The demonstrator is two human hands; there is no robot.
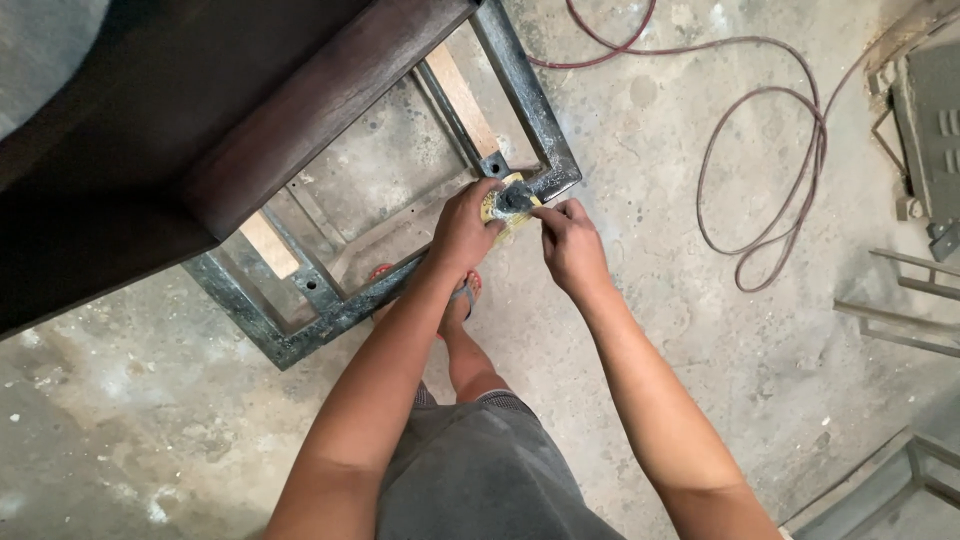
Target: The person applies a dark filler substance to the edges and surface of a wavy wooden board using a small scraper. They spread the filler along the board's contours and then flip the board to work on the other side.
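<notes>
My left hand [462, 228] grips a small round yellow roll of tape [498, 208] with a dark core, held just over the near rail of a dark metal frame [530, 95]. My right hand [570, 245] pinches the tape's loose pale end [518, 228] between thumb and fingers, right beside the roll. Both hands meet near the frame's right corner. The frame stands under a dark wooden tabletop [150, 110]. Two light wooden strips [462, 95] lie across the frame's bars.
A reddish cable [775, 160] loops over the concrete floor at upper right. Grey metal pieces [930, 110] and thin bars [900, 300] lie at the right edge. My foot in a sandal [462, 300] is planted beside the frame.
</notes>
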